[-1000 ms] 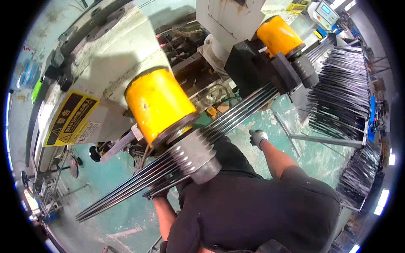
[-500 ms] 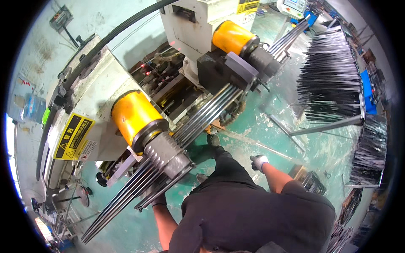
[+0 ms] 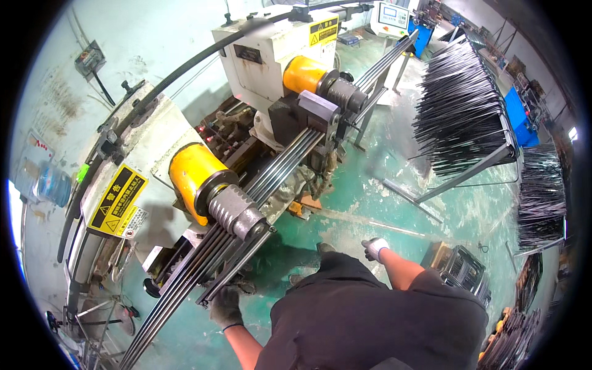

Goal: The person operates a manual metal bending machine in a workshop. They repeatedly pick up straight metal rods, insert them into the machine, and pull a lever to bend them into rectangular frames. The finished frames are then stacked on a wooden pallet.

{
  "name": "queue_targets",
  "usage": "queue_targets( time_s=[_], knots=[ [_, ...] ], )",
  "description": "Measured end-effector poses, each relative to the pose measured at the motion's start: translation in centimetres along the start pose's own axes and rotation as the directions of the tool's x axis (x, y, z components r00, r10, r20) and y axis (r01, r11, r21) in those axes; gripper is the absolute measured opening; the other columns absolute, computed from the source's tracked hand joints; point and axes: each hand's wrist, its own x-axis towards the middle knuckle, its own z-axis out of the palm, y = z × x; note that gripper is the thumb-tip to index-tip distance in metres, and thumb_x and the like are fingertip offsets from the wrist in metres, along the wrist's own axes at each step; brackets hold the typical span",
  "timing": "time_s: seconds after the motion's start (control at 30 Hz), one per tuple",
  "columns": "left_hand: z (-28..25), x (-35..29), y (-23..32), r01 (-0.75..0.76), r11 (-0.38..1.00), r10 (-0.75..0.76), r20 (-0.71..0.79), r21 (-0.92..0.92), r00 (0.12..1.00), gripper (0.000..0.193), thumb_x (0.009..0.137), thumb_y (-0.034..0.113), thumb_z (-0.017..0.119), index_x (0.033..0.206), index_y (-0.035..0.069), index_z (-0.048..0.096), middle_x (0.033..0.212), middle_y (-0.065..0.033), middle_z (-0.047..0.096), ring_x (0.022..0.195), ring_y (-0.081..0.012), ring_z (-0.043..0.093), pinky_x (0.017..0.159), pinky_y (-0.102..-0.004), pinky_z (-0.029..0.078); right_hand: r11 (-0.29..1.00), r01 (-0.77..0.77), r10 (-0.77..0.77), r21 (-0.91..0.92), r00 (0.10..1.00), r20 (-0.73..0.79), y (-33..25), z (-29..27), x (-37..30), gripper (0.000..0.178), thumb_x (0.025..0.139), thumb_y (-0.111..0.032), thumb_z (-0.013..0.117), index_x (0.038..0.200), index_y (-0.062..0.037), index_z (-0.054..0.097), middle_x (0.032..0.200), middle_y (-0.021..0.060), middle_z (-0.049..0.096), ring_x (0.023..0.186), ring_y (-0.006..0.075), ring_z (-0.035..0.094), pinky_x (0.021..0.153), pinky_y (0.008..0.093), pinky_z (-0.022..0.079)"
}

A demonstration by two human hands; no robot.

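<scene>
My left hand (image 3: 226, 307), in a grey work glove, is beside the lower end of a narrow metal rail (image 3: 237, 266). Its fingers point toward that end and are partly hidden, so a grip cannot be made out. Several long steel rods (image 3: 179, 295) lie side by side at a slant through the machine, under a ridged metal roller (image 3: 237, 213) behind a yellow cylinder (image 3: 198, 176). Away from the machine, my right hand (image 3: 374, 249), in a white and grey glove, hangs over the floor. Its fingers are loosely bent, thumb apart, holding nothing visible.
A second yellow cylinder (image 3: 304, 75) and a grey block (image 3: 318, 108) stand farther along the rods. On the right, a rack (image 3: 465, 179) carries many dark thin rods. A black crate (image 3: 462, 271) sits on the green floor. A control panel (image 3: 390, 18) stands at the back.
My left hand has come out from beneath the rods to the rail's lower end. My right hand has shifted slightly lower in the picture. The view has tilted and moved.
</scene>
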Motion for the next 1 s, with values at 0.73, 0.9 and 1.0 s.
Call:
queue_targets(
  time_s=[0.73,0.9,1.0],
  knots=[
    [-20.2,-10.2,-15.3,-0.895,-0.356,-0.841,0.511,-0.270,0.180,0.053,0.110,0.038,0.053,0.149,0.003,0.053,0.141,-0.0172,0.064,0.129,-0.0303,0.060,0.112,-0.0423,0.044,0.886,0.387,-0.394,0.256,0.919,-0.025,-16.9,-2.1,-1.1,0.028,0.097,-0.023,0.069,0.100,0.0042,0.067,0.081,0.0093,0.068,0.065,0.0182,0.065,0.058,0.0334,0.054],
    [-20.0,-14.0,-23.8,-0.765,-0.433,-0.795,0.602,-0.477,0.075,0.053,0.109,0.033,0.056,0.147,-0.006,0.053,0.140,-0.0177,0.062,0.127,-0.0286,0.060,0.113,-0.0433,0.045,0.680,0.670,-0.623,0.298,0.742,-0.248,-24.5,-6.1,-1.9,0.030,0.098,-0.025,0.072,0.108,0.0039,0.071,0.079,0.0063,0.068,0.065,0.0136,0.063,0.059,0.0302,0.051],
    [-24.6,-15.1,-26.7,-0.771,-0.388,-0.821,0.570,-0.504,0.041,0.053,0.108,0.035,0.060,0.142,-0.006,0.058,0.140,-0.0168,0.064,0.128,-0.0269,0.060,0.111,-0.0408,0.044,0.486,0.769,-0.716,0.415,0.623,-0.315,-31.0,-7.0,-7.1,0.025,0.099,-0.023,0.072,0.107,0.0016,0.071,0.081,0.0041,0.069,0.068,0.0120,0.063,0.062,0.0285,0.052]
  ],
)
